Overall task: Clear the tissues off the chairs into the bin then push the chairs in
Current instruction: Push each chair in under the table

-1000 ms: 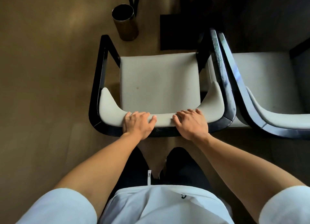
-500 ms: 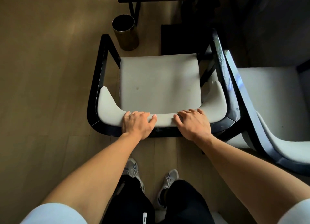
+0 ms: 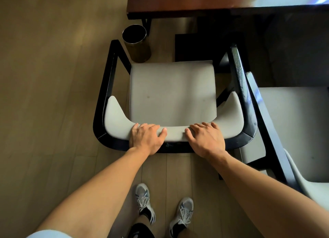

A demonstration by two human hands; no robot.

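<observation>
One head-worn view, looking steeply down and forward from standing height: chair [image 3: 172, 95] close below at centre, shoes [image 3: 145, 202] at the bottom edge, bench [image 3: 178, 0] edge along the top.

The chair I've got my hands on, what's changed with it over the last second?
The chair has slid forward toward the table, whose edge has come into view, and has pulled ahead of the second chair on the right. The left hand and right hand stay pressed on its backrest; nothing was let go. The bin stays by the table leg; both seats show no tissues.
</observation>
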